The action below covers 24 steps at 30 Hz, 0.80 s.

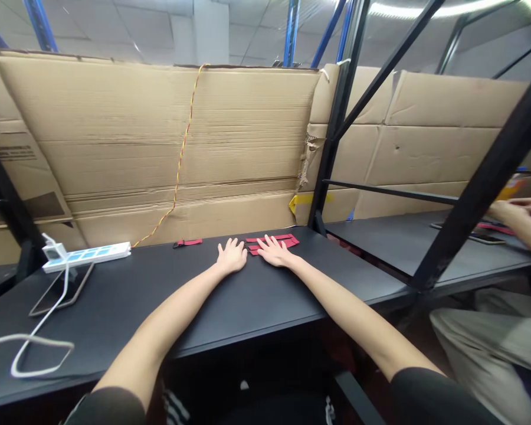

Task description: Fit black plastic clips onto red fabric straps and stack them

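Logged from my station: left hand (232,255) flat on the black tabletop (128,307), grip wide, holding nothing; right hand (274,251) equally open, resting on red straps (284,239); single red strap (189,242) further left.

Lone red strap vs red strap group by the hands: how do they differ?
The lone red strap is a single piece, while the red strap group is several overlapping strips. The lone red strap lies apart, left of the left hand; the red strap group lies further right. The right hand rests flat on the red strap group, while no hand touches the lone red strap. Both are red, flat, and lie on the black desk.
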Each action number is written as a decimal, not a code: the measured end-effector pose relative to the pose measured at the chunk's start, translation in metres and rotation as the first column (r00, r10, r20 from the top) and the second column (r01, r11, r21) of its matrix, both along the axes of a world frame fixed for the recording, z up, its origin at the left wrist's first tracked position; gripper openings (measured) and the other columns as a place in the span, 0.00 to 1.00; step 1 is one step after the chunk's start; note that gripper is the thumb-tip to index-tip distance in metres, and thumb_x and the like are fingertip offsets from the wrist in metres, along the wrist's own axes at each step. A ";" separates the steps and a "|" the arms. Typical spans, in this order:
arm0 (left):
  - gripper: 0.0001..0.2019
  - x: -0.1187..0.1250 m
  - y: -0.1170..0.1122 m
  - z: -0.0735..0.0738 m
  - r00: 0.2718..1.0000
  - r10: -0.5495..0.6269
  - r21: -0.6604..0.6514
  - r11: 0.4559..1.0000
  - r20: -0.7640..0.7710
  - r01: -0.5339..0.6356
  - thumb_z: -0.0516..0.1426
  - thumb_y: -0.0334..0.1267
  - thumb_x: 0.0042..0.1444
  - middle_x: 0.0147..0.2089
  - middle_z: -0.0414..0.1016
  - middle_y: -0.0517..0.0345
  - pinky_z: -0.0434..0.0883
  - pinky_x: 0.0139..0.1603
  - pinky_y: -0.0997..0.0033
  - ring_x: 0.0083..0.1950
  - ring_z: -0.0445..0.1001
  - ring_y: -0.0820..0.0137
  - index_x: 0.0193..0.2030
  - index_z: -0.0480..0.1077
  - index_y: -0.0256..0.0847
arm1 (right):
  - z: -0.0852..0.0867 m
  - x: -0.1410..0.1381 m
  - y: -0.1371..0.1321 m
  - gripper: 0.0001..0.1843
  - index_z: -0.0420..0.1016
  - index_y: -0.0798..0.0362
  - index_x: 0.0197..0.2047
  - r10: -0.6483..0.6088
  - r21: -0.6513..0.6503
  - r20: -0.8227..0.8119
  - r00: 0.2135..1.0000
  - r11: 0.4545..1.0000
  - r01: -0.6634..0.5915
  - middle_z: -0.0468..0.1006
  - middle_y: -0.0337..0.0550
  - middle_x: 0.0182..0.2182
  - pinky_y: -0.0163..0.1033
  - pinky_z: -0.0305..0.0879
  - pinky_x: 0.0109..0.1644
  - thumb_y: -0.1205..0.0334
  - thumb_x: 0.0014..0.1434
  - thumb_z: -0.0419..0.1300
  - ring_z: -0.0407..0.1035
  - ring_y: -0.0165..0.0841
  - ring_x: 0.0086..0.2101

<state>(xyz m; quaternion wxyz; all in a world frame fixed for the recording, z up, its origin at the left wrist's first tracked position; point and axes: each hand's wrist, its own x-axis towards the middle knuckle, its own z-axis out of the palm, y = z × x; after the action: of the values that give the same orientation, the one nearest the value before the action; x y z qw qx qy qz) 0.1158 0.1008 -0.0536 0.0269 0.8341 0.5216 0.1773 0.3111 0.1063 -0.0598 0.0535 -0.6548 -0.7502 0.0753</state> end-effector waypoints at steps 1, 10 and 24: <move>0.24 0.000 0.001 0.001 1.000 0.006 -0.023 1.000 -0.008 -0.006 0.40 0.47 0.64 0.69 0.52 0.44 0.42 0.63 0.33 0.71 0.44 0.52 0.61 0.61 0.41 | -0.001 -0.002 0.000 0.34 0.36 0.45 0.70 -0.012 -0.001 0.000 1.000 1.000 0.012 0.30 0.46 0.69 0.62 0.28 0.65 0.43 0.65 0.33 0.25 0.48 0.67; 0.29 0.000 0.003 0.005 0.998 -0.005 -0.142 0.990 -0.061 -0.004 0.38 0.52 0.63 0.72 0.43 0.45 0.38 0.63 0.32 0.71 0.40 0.49 0.66 0.54 0.40 | -0.004 -0.003 0.005 0.35 0.34 0.44 0.70 -0.058 -0.025 0.005 0.998 0.998 0.058 0.32 0.47 0.69 0.67 0.23 0.62 0.42 0.65 0.33 0.25 0.49 0.67; 0.25 -0.007 -0.008 0.009 0.993 0.009 0.010 1.000 0.118 -0.010 0.42 0.39 0.62 0.70 0.50 0.48 0.44 0.66 0.40 0.70 0.46 0.58 0.67 0.50 0.45 | -0.001 -0.004 0.000 0.33 0.36 0.45 0.70 -0.050 0.001 -0.002 0.999 0.999 0.050 0.34 0.47 0.69 0.66 0.24 0.63 0.45 0.65 0.34 0.27 0.49 0.67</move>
<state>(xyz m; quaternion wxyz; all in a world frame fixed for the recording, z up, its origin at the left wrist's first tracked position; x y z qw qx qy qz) 0.1084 0.0930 -0.0446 0.0524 0.8199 0.5222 0.2290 0.3069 0.1063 -0.0608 0.0564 -0.6732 -0.7336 0.0741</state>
